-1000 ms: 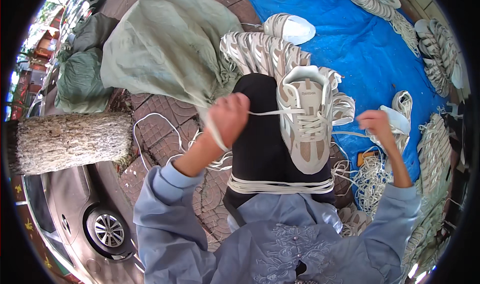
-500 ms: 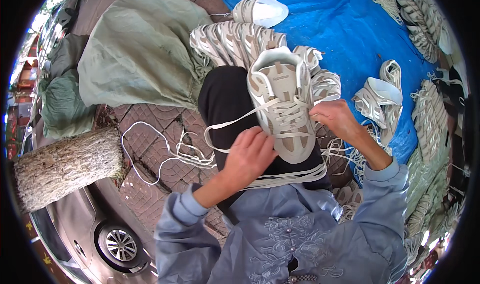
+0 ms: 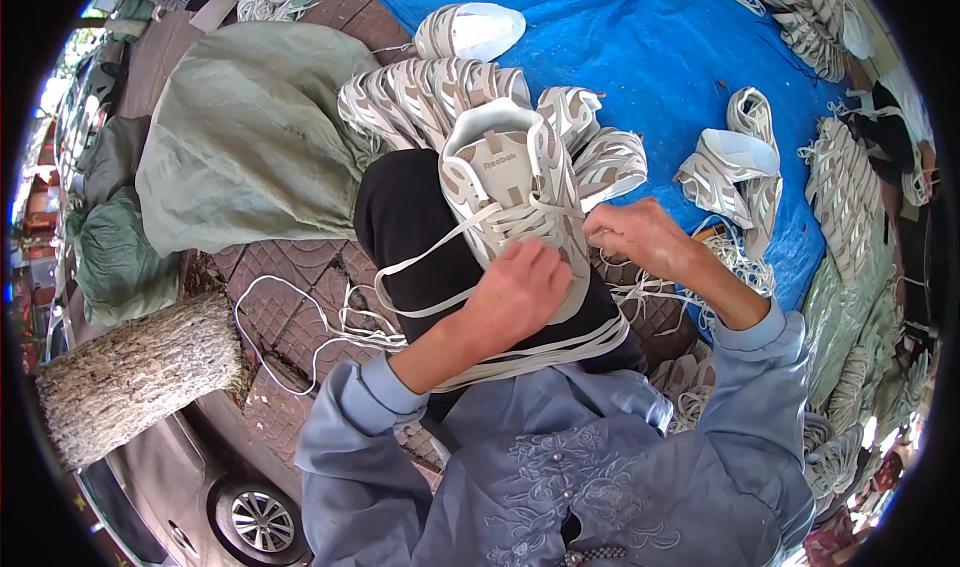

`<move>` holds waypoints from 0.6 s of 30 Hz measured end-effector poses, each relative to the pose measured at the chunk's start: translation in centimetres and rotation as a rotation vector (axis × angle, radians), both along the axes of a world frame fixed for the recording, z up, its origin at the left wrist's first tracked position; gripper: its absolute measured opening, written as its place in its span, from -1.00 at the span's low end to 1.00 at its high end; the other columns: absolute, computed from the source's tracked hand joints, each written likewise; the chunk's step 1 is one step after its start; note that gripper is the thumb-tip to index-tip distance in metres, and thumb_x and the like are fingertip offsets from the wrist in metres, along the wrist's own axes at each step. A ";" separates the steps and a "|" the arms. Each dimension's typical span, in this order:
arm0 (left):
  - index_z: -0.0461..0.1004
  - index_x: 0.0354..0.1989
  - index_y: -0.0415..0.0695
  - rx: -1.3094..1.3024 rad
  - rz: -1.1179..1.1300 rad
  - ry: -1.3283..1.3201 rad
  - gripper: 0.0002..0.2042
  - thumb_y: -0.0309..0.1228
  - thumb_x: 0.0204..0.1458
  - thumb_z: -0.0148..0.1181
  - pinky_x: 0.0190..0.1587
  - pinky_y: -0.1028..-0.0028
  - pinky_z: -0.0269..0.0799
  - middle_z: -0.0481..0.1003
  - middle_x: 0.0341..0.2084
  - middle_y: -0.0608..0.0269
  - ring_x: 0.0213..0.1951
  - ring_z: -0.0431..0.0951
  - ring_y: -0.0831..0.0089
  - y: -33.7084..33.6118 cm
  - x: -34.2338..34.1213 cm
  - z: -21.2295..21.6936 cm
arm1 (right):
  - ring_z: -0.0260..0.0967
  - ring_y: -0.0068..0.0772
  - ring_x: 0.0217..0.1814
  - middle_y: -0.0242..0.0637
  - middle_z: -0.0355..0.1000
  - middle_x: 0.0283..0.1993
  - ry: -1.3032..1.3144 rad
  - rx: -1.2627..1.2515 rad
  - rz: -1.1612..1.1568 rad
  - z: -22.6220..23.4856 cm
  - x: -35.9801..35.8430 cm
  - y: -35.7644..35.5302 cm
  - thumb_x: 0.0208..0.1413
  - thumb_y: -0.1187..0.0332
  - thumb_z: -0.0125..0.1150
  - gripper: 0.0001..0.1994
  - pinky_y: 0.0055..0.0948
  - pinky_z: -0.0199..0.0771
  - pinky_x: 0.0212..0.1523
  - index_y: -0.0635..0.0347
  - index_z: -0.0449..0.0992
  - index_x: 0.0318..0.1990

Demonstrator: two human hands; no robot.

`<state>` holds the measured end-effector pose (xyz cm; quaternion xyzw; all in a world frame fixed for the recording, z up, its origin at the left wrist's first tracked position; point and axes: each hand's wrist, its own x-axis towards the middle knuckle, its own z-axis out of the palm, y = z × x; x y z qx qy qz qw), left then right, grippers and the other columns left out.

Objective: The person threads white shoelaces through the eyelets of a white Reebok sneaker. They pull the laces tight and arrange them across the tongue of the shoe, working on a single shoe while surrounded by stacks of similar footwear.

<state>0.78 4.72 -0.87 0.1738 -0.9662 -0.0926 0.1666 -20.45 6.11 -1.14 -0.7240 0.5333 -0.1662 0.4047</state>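
A beige and white sneaker rests on my dark-trousered lap, its toe toward me. Its cream shoelace crosses the lower eyelets and swings out left in a wide loop that runs back under my left hand. Above the front of the lacing, my left hand is closed with its fingers bent down; it seems to pinch the lace, though the fingertips are partly hidden. My right hand is closed in a pinch at the shoe's right side, where a stretch of lace reaches it from the upper eyelets. Several spare laces lie across my thighs.
Behind the sneaker stands a row of similar shoes. More shoes lie on a blue tarp. A grey-green sack sits at the left, above a tree trunk. Loose laces trail over the paving.
My left hand has moved from beside the toe up over the lacing. My right hand stays pinched at the shoe's right side. The whole view has shifted slightly.
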 end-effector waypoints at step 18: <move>0.44 -0.53 -0.22 -0.413 -0.125 -0.456 -0.82 -0.39 -0.32 0.06 -0.40 0.38 0.20 0.33 -0.61 0.19 -0.48 0.28 0.33 2.2 -2.3 0.6 | 0.36 -0.40 -0.51 -0.27 0.41 -0.51 -0.101 -0.018 -0.041 -1.1 0.3 -0.3 -0.15 0.43 0.15 -0.86 -0.51 0.35 -0.46 0.23 0.49 -0.37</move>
